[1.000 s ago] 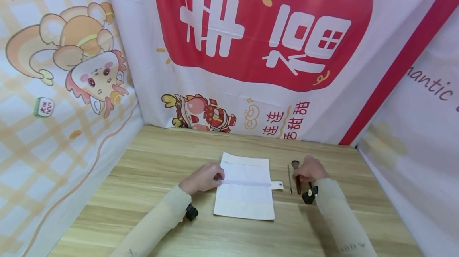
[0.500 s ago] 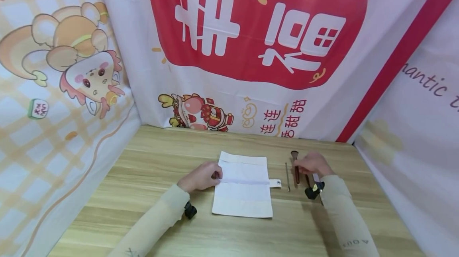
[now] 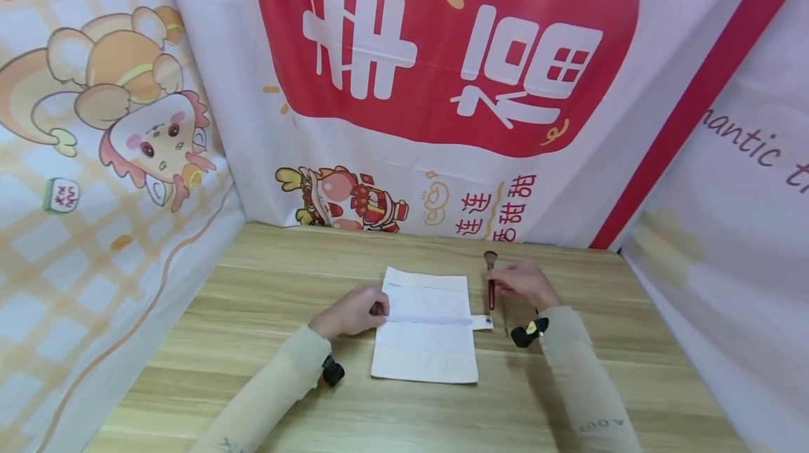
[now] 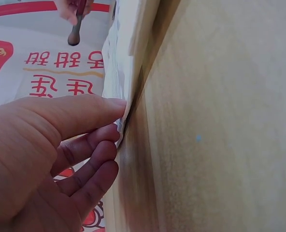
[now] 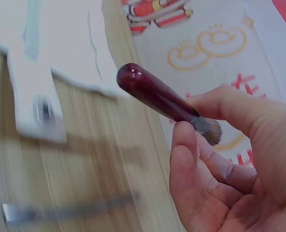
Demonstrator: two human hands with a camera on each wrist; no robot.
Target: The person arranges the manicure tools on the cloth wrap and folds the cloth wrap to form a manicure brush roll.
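Note:
A white fabric pouch (image 3: pixel 425 355) lies unfolded flat on the wooden table, its short snap strap (image 3: pixel 482 323) pointing right. At the pouch's left edge, my left hand (image 3: pixel 352 310) pinches the fabric between thumb and fingers, as the left wrist view shows up close. My right hand (image 3: pixel 526 283) pinches a makeup brush (image 5: pixel 155 94) near its ferrule. Its glossy dark red handle points toward the pouch in the right wrist view, and the brown bristles lie by the fingers. In the head view the brush hangs bristles away, just right of the pouch.
A slim metal tool (image 5: pixel 75 211) lies on the table (image 3: pixel 303 411) below my right hand, right of the strap. Printed cloth walls (image 3: pixel 354 130) rise behind the table and along both sides.
My right hand has picked up the makeup brush and carried it left, over the slim tool, to the pouch's right side. My left hand keeps its hold on the pouch's edge.

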